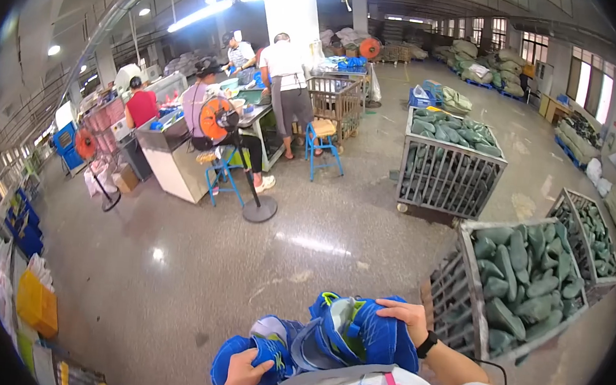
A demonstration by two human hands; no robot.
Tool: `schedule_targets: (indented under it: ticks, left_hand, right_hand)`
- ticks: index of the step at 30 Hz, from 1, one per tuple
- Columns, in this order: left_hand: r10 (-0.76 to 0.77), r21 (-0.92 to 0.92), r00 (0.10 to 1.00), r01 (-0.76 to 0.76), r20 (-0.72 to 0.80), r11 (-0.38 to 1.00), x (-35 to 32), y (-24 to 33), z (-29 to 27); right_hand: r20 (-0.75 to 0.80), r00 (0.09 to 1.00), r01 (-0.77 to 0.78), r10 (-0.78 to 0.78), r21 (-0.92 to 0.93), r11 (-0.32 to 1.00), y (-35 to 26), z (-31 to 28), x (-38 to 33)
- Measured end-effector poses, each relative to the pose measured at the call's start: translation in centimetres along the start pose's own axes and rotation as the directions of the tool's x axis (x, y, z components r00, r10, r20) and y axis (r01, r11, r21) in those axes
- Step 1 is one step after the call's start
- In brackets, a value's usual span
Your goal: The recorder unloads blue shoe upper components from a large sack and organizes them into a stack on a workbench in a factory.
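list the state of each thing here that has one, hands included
left hand: closed on a blue sneaker from below
right hand: gripping the top of the blue sneaker stack
nearest wire cart: heaped full of green shoe lasts
far wire cart: full
orange fan: upright on its stand
blue stool: unoccupied

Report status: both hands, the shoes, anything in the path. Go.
Left hand grips blue shoes from below. Right hand clamps on top of blue shoe stack against chest. Wire cart of grey-green shoe lasts close on the right; floor ahead.
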State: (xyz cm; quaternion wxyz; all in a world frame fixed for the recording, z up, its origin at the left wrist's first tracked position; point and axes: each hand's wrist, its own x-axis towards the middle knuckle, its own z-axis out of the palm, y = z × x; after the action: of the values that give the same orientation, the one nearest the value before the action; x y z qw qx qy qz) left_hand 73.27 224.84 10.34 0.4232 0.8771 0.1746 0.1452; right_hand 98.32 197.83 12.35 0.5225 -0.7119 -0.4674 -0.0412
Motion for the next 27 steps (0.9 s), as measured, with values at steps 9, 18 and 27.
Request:
schedule_targets:
  ticks: [9,18,27]
  left_hand:
    - [0.193,0.064,0.981,-0.194,0.016,0.979,30.8,-4.6,0.8]
    - [0.108,-0.014,0.994,-0.109,-0.036,0.994,60.2,-8.7,0.5]
    - [0.411,-0.157,0.892,-0.386,0.186,0.909,95.8,-6.7,5.4]
  right_hand:
    - [-0.099,0.978,-0.184,0.186,0.032,0.982,23.2,2.5,21.6]
    - [-0.09,0.978,-0.19,0.187,-0.023,0.982,40.7,1.7,44.8]
    - [-0.327,0.896,-0.323,0.3,-0.017,0.946,56.4,-3.0,62.1]
